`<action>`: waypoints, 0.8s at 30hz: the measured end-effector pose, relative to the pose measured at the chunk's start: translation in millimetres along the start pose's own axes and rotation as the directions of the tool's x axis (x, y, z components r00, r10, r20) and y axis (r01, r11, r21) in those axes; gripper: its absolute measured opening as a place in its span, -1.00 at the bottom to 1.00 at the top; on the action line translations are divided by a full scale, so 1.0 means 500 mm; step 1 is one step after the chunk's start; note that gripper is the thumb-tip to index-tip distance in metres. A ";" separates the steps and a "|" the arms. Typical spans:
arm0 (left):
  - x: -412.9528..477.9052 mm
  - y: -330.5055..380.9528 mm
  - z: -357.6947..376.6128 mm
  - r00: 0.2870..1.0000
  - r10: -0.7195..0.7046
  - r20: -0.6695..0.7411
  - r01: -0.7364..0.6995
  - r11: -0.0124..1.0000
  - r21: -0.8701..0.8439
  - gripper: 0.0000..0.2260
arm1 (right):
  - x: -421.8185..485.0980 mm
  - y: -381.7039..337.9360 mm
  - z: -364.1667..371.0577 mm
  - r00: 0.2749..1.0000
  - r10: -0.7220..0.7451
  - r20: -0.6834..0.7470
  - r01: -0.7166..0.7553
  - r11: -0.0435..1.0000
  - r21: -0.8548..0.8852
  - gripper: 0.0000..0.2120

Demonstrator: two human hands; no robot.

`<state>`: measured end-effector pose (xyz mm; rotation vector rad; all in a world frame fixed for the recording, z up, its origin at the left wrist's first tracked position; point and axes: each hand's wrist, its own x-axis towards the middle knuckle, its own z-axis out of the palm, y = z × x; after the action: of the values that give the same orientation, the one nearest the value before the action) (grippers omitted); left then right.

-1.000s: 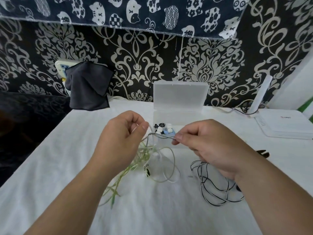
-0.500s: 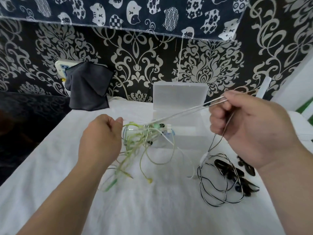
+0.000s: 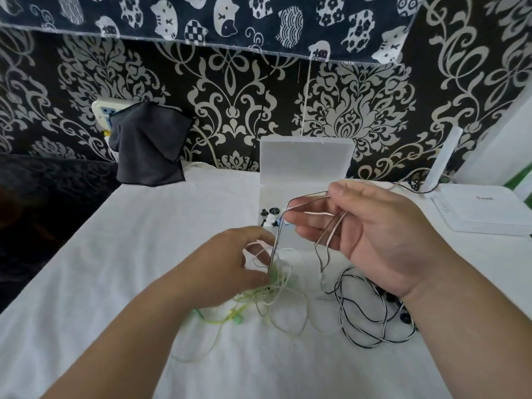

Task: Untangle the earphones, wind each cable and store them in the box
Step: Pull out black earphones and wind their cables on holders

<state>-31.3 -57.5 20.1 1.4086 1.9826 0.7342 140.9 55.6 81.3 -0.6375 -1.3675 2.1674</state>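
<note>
On the white tabletop [image 3: 144, 254], the left hand [image 3: 227, 266] presses its closed grip on the green earphones [image 3: 267, 292]. The right hand [image 3: 371, 234] pinches a thin cable loop [image 3: 290, 208] up near the open box [image 3: 305, 162]

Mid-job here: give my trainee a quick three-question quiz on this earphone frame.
1. True or false: the clear box has its lid shut.
2. Which hand holds a cable loop raised above the table: left hand or right hand?
3. What colour is the tangle under the left hand: A green, B red, C blue?

Key: 1 false; 2 right hand; 3 A.
</note>
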 end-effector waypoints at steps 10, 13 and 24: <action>0.004 0.008 0.001 0.963 -0.021 -0.267 0.049 0.994 0.101 -0.90 | -0.008 -0.026 0.000 0.993 -0.103 0.059 0.089 0.975 0.204 -0.70; 0.000 0.003 -0.019 0.899 0.008 -0.437 0.039 0.994 0.098 -0.88 | -0.007 -0.041 -0.019 0.983 -0.099 -0.155 0.118 0.986 0.120 -0.61; -0.006 0.003 -0.034 0.852 -0.116 -0.510 0.046 0.988 -0.148 -0.80 | -0.025 -0.024 -0.095 0.890 0.390 -0.237 -0.269 0.030 -0.963 -0.80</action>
<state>-42.0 -61.7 32.9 1.1146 2.3220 1.2881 181.9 84.7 75.4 -1.4609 -2.9957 1.0969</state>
